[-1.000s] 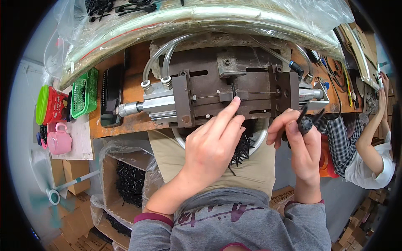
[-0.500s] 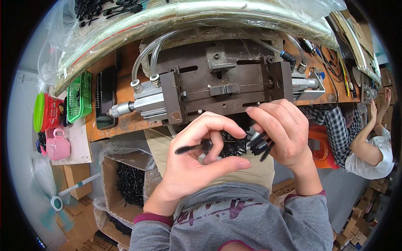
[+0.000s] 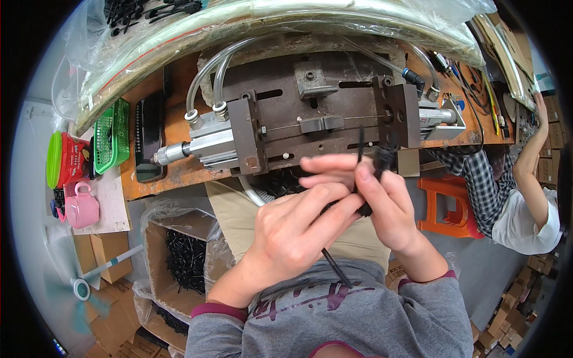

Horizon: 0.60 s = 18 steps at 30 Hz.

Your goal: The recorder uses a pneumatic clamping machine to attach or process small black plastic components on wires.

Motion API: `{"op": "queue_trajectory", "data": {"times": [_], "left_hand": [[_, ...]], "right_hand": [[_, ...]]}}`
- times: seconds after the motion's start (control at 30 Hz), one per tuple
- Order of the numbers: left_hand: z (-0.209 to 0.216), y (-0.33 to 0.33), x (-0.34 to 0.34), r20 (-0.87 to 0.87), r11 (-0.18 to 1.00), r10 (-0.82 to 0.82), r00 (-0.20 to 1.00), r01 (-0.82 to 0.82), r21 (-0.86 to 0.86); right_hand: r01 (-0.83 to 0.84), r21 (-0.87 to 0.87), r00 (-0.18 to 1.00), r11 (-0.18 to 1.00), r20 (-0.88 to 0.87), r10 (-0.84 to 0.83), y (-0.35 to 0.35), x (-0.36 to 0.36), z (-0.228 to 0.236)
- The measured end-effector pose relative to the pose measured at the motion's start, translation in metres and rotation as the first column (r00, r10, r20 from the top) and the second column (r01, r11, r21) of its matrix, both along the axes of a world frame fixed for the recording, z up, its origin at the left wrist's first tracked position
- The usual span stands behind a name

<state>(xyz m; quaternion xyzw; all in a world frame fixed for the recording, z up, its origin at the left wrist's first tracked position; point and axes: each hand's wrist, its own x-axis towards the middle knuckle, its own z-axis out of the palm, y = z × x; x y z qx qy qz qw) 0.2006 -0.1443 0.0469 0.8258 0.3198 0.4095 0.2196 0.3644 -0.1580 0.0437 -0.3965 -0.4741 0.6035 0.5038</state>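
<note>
In front of my body, my two hands meet just off the near edge of a dark metal fixture (image 3: 286, 107). My left hand (image 3: 295, 224) is closed, with a slim black rod (image 3: 338, 267) poking out below its fingers toward my shirt. My right hand (image 3: 388, 212) pinches a few black plastic parts; a bristly dark end (image 3: 384, 160) and a thin black stick (image 3: 360, 143) stick up from its fingertips. Where the fingers overlap, the parts' inner ends are hidden. More black parts (image 3: 283, 182) lie beneath the hands, over my lap.
Silver air cylinders (image 3: 215, 143) with clear hoses (image 3: 200, 77) flank the fixture. At left are a green basket (image 3: 113, 137), a black tray (image 3: 149, 137) and a pink cup (image 3: 82, 206). A carton (image 3: 185, 256) holds many black parts. Right, a person (image 3: 525, 221) sits beyond an orange stool (image 3: 441, 206).
My hands have come together; the left turned from an open curl to a closed grip with its rod now pointing down. My right hand's parts now point up. The other person's arm has risen.
</note>
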Motion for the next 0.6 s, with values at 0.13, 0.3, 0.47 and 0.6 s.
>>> {"op": "queue_trajectory", "data": {"times": [0.13, 0.3, 0.47, 0.6], "left_hand": [[-0.006, 0.003, -0.004, -0.009, 0.997, 0.073, 0.997, -0.073, 0.014], [-0.015, 0.011, 0.001, -0.231, 0.972, 0.212, 0.950, -0.180, 0.152], [-0.008, 0.021, 0.006, -0.356, 0.963, 0.251, 0.900, -0.194, 0.189], [-0.005, 0.024, 0.005, -0.366, 0.971, 0.224, 0.903, -0.177, 0.159]], "right_hand": [[0.249, 0.247, 0.911, 0.937, 0.268, -0.313, -0.002, 0.015, 0.000], [0.316, 0.262, 0.910, 0.912, 0.190, -0.370, -0.006, 0.030, 0.001], [0.231, 0.263, 0.959, 0.937, 0.098, -0.264, -0.008, 0.035, -0.001], [0.182, 0.435, 0.907, 0.882, 0.272, -0.322, -0.007, 0.038, 0.007]]}}
